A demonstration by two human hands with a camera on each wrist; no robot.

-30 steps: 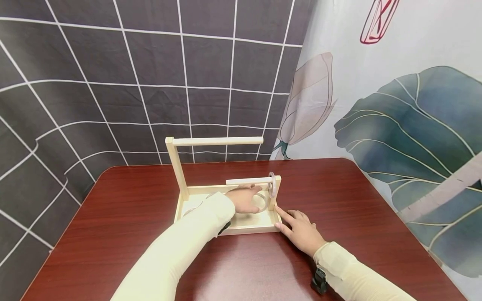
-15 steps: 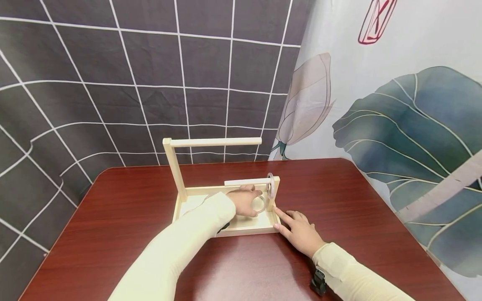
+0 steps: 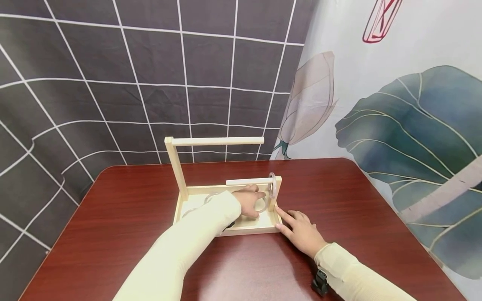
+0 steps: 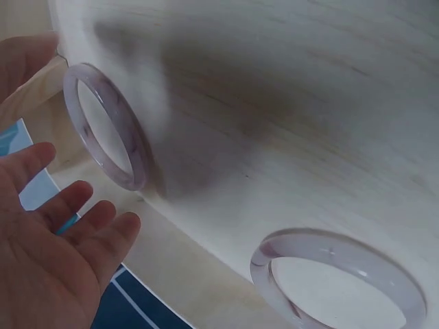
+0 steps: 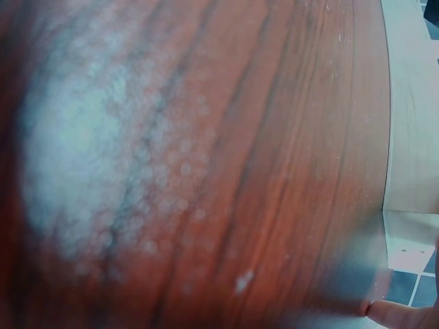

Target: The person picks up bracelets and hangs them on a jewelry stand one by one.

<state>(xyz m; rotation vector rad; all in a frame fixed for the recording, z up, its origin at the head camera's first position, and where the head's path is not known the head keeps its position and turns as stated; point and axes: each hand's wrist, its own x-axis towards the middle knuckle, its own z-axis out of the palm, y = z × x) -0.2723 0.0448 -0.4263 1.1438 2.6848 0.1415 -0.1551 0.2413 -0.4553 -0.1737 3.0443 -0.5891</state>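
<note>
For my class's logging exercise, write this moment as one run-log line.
left hand: near ring in tray, not gripping | right hand: touching tray | lower rod: holds another ring

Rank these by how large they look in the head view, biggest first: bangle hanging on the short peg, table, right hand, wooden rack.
1. Table
2. Wooden rack
3. Right hand
4. Hanging bangle

The left hand (image 3: pixel 249 202) and right hand (image 3: pixel 304 235) are bare. The left sleeve (image 3: pixel 184 246) is long, plain and pale cream; the right sleeve (image 3: pixel 363 274) matches, its cuff (image 3: pixel 333 258) softly wrinkled. A blocky black device (image 3: pixel 319 283) sits beside that cuff, and a small dark piece (image 3: pixel 230 225) shows at the left sleeve's edge, mostly hidden.
</note>
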